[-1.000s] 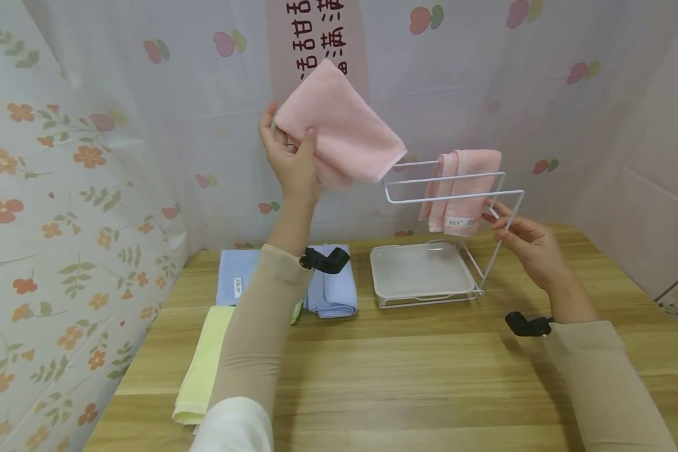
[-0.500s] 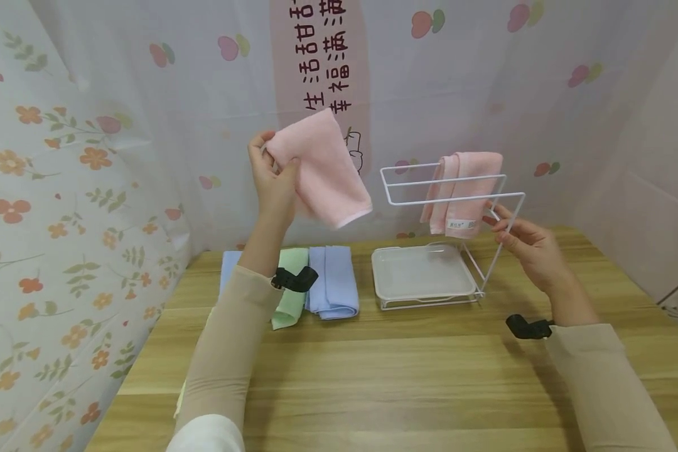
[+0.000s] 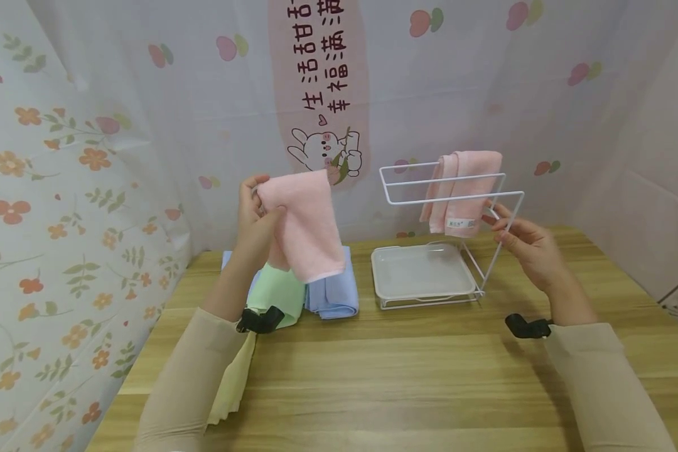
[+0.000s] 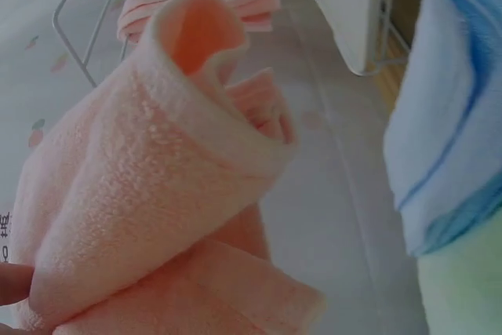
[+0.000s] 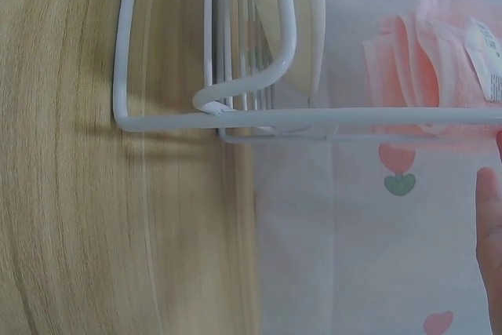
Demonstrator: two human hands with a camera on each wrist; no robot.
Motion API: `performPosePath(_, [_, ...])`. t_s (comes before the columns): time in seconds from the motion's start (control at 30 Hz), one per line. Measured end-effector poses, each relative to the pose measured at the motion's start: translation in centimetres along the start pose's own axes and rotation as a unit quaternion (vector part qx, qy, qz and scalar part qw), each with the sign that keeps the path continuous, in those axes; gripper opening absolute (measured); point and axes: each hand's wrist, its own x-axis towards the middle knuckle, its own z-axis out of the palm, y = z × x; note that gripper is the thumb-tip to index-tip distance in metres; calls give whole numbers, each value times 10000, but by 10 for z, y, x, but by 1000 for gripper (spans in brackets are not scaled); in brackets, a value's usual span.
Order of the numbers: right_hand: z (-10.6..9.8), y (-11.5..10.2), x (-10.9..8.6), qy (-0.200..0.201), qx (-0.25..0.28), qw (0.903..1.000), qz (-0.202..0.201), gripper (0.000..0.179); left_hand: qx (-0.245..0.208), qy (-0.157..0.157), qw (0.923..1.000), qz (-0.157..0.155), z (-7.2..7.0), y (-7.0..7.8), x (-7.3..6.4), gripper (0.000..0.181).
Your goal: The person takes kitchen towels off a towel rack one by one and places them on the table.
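Observation:
My left hand (image 3: 254, 229) pinches a folded pink towel (image 3: 307, 226) by its upper left edge, thumb in front. The towel hangs down in the air and overlaps the blue and green towels in the head view; up close in the left wrist view, the pink towel (image 4: 141, 170) shows its folded layers. My right hand (image 3: 528, 248) holds the side upright of a white wire rack (image 3: 407, 201), thumb in front and fingers behind. Over the rack's top bars, at the right end, another pink towel (image 3: 460, 210) with a white label is draped.
Under the bars, a white tray (image 3: 420, 267) sits in the rack's base. Left of it lie a folded blue towel (image 3: 339, 292), a green towel (image 3: 285, 295) and a yellow towel (image 3: 231, 389), partly behind my left arm. A printed curtain (image 3: 203, 125) closes the back.
My left hand has come down and to the left with the pink towel, away from the rack bars to over the folded towels. The right hand stays on the rack.

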Motion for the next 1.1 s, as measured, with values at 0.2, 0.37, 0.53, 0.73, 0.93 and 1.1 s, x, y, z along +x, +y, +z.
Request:
performPosePath(0.2, [-1, 4, 0, 57, -124, 9999, -21, 25, 203, -302, 9986, -396, -18, -9, -22, 58])
performPosePath(0.37, [0, 4, -1, 96, -97, 9999, 18, 26, 417, -670, 9959, -431, -29, -15, -38, 53])
performPosePath(0.53, [2, 5, -4, 153, -70, 9999, 40, 26, 761, -942, 9915, -476, -38, -19, -57, 52])
performPosePath(0.73, [4, 6, -3, 120, -63, 9999, 15, 27, 855, -1060, 9883, -694, -53, -26, -80, 50])
performPosePath(0.93, [3, 7, -3, 151, 6, 9998, -107, 25, 861, -1084, 9854, -987, -70, -35, -96, 47])
performPosePath(1.1, [2, 6, -2, 181, 0, 9997, -157, 24, 1003, -1367, 9720, -1629, -79, -42, -104, 46])
